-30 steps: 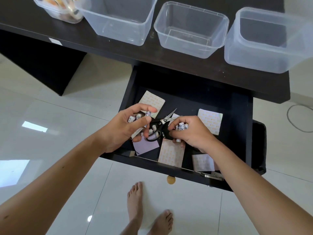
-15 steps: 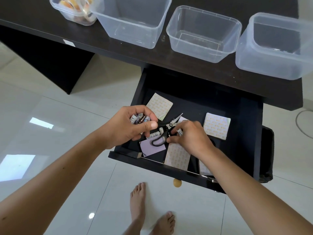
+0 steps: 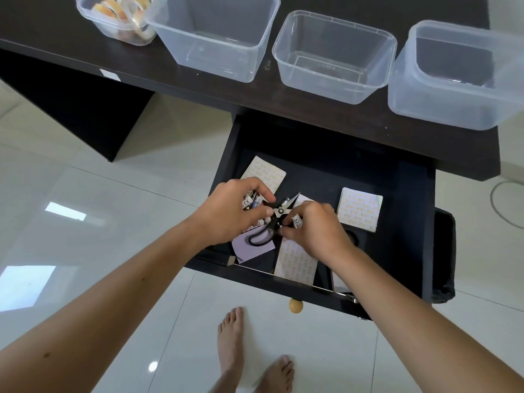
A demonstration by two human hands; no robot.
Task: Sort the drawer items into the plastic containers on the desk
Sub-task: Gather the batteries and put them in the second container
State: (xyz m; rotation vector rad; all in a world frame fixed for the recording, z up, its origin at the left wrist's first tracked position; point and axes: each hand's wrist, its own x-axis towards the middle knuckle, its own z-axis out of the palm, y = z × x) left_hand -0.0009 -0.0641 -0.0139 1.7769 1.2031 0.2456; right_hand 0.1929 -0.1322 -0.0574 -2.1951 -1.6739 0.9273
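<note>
Batteries (image 3: 251,200) are being gripped in left hand (image 3: 226,211), one more (image 3: 296,221) pinched by right hand (image 3: 314,231); scissors (image 3: 270,222) lying diagonally between them.

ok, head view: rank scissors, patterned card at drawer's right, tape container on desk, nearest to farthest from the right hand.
From the right hand:
1. scissors, touching its fingertips, just left.
2. patterned card, just right of it in the drawer.
3. tape container, far left on the desk.

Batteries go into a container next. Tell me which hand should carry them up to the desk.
Left, probably. The left hand already grips several batteries, while the right hand pinches only one battery beside the scissors.
</note>
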